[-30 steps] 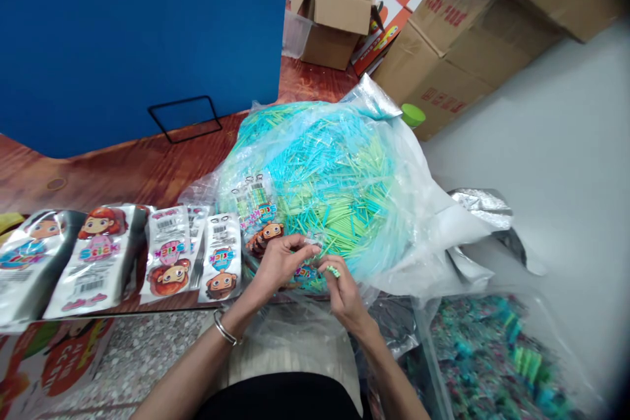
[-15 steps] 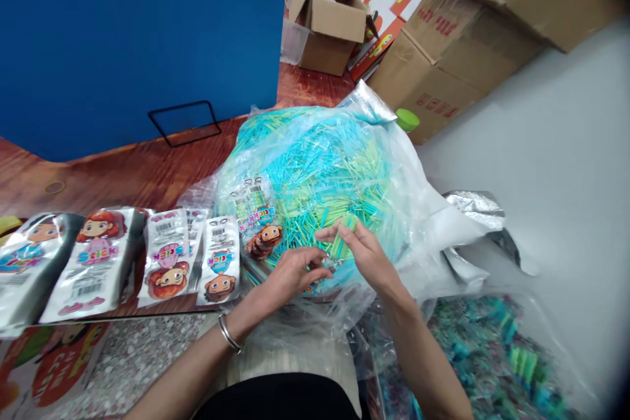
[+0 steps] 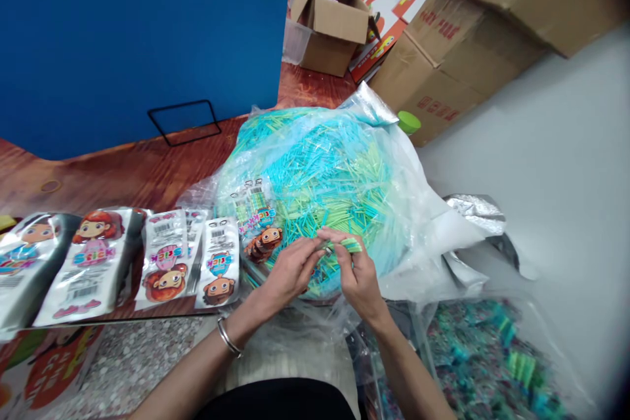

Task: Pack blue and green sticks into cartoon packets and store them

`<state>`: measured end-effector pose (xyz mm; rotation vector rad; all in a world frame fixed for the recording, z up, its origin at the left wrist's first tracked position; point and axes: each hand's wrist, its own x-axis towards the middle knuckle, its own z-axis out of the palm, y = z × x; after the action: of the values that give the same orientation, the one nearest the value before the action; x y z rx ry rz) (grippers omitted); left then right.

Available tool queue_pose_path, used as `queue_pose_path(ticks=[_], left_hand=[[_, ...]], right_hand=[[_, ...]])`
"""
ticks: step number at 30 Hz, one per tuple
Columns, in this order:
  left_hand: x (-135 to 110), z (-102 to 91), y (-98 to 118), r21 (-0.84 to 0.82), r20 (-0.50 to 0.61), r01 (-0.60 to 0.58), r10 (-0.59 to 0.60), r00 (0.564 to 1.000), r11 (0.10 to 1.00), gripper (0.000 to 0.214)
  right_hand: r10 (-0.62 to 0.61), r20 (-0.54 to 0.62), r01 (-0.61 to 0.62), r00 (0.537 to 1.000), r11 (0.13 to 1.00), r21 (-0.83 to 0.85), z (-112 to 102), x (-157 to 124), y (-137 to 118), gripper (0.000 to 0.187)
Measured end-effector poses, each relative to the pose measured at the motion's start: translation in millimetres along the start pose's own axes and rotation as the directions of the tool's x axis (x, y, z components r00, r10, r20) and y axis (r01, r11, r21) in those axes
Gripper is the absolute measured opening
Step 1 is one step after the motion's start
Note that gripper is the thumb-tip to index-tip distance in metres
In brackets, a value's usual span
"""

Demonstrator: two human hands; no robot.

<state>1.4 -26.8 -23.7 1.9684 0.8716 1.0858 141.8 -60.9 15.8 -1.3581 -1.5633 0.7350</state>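
A big clear plastic bag (image 3: 418, 210) heaped with blue and green sticks (image 3: 325, 170) lies in front of me. My right hand (image 3: 357, 272) is closed around a small bunch of green sticks (image 3: 350, 245) at the heap's near edge. My left hand (image 3: 290, 269), with a metal bangle on the wrist, pinches at a small clear packet (image 3: 322, 256) right beside that bunch; the two hands touch at the fingertips. A printed cartoon pouch (image 3: 258, 220) lies on the heap just left of my hands.
A row of printed cartoon pouches (image 3: 162, 256) lies along the table edge at left. A second bag of blue-green pieces (image 3: 482, 354) sits at lower right. Cardboard boxes (image 3: 457, 46) and an open carton (image 3: 332, 20) stand behind, by a blue wall (image 3: 138, 33).
My right hand rose to the heap, gathered green sticks, and has come back down to meet my left hand, which lifted slightly toward it.
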Motion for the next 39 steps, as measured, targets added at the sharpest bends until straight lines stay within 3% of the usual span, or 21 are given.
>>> queue_pose_path(ticks=[5, 7, 10, 14, 16, 18, 24, 30, 33, 35, 37, 39], left_hand=[[0.6, 1.8, 2.3, -0.073, -0.07, 0.124, -0.129, 0.989, 0.99, 0.022], [-0.3, -1.2, 2.5, -0.116, -0.035, 0.172, -0.177, 0.984, 0.978, 0.024], [0.1, -7.0, 3.7, -0.173, 0.036, 0.187, -0.184, 0.982, 0.967, 0.027], [1.8, -10.9, 4.9, -0.223, 0.06, 0.253, -0.246, 0.967, 0.941, 0.029], [1.5, -11.1, 4.5, -0.239, 0.058, 0.289, -0.284, 0.957, 0.927, 0.029], [0.4, -10.8, 4.1, -0.245, 0.055, 0.311, -0.307, 0.95, 0.918, 0.029], [-2.2, -9.6, 6.8, -0.226, 0.067, 0.26, -0.251, 0.966, 0.939, 0.027], [-2.9, -13.0, 16.6, -0.244, 0.089, 0.229, -0.214, 0.973, 0.942, 0.027], [-5.2, -18.2, 22.1, -0.297, 0.07, 0.335, -0.33, 0.941, 0.894, 0.027], [-7.6, -21.8, 24.8, -0.351, 0.021, 0.41, -0.431, 0.902, 0.842, 0.029], [-10.4, -26.0, 26.4, -0.415, -0.044, 0.442, -0.503, 0.863, 0.795, 0.029], [-13.6, -32.5, 26.4, -0.455, -0.118, 0.436, -0.538, 0.835, 0.776, 0.029]], right_hand=[[-0.052, 0.001, 0.052, 0.999, 0.995, -0.081, 0.5, -1.7, 4.4, 0.019], [-0.022, 0.038, 0.026, 0.999, 0.994, -0.103, -3.0, -2.4, 3.1, 0.021], [-0.03, 0.029, 0.034, 0.999, 0.989, -0.143, -9.0, -5.3, 0.8, 0.04], [-0.203, 0.065, 0.213, 0.977, 0.941, -0.261, -14.6, -9.8, 2.8, 0.058], [-0.284, 0.156, 0.321, 0.946, 0.888, -0.329, -17.7, -10.7, 4.4, 0.056], [-0.293, 0.21, 0.351, 0.933, 0.871, -0.344, -21.4, -10.2, 4.7, 0.05], [-0.191, 0.234, 0.261, 0.953, 0.911, -0.318, -25.5, -4.4, 1.4, 0.026], [-0.105, 0.278, 0.169, 0.955, 0.961, -0.221, -24.8, -1.6, -1.6, 0.019], [-0.019, 0.164, 0.035, 0.986, 0.995, -0.093, -21.2, -6.3, -0.6, 0.021], [0.058, 0.109, -0.056, 0.992, 0.998, -0.026, -11.3, -12.1, 1.1, 0.032], [0.106, 0.18, -0.108, 0.978, 0.994, 0.004, 3.7, -17.4, 2.1, 0.039], [0.12, 0.274, -0.13, 0.954, 0.991, 0.017, 19.5, -18.9, 1.5, 0.029]])
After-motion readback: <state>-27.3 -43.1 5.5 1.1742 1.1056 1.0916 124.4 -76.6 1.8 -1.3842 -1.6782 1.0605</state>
